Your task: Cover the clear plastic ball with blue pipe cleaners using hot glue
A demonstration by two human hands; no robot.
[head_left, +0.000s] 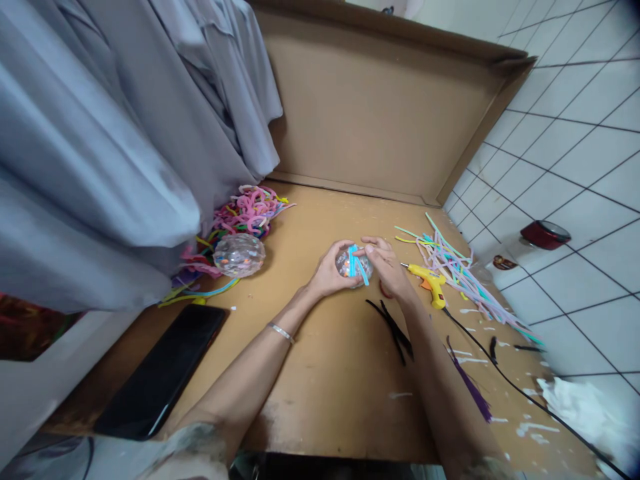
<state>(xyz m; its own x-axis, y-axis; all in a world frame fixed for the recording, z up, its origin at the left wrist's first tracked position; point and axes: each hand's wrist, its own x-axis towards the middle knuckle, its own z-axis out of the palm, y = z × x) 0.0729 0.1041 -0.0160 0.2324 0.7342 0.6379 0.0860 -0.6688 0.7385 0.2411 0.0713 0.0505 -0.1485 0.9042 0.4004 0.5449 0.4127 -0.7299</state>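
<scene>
The left hand (327,272) cups a clear ball (353,265) at mid-table; the right hand (387,263) pinches a blue pipe cleaner (356,262) against it. A glue gun (429,280) lies just right, a second ball (239,255) well left.

Glossy clear plastic ball (353,265), fuzzy pipe cleaners (453,267), matt cardboard tabletop (325,353)

On the brown wooden bench (325,373), the clear bead-filled plastic ball (353,265) sits centre. Left of it lies a second clear ball (239,255), before a tangled pipe-cleaner heap (247,210). The yellow glue gun (429,280) lies right, the flat black phone (163,370) near left.
</scene>
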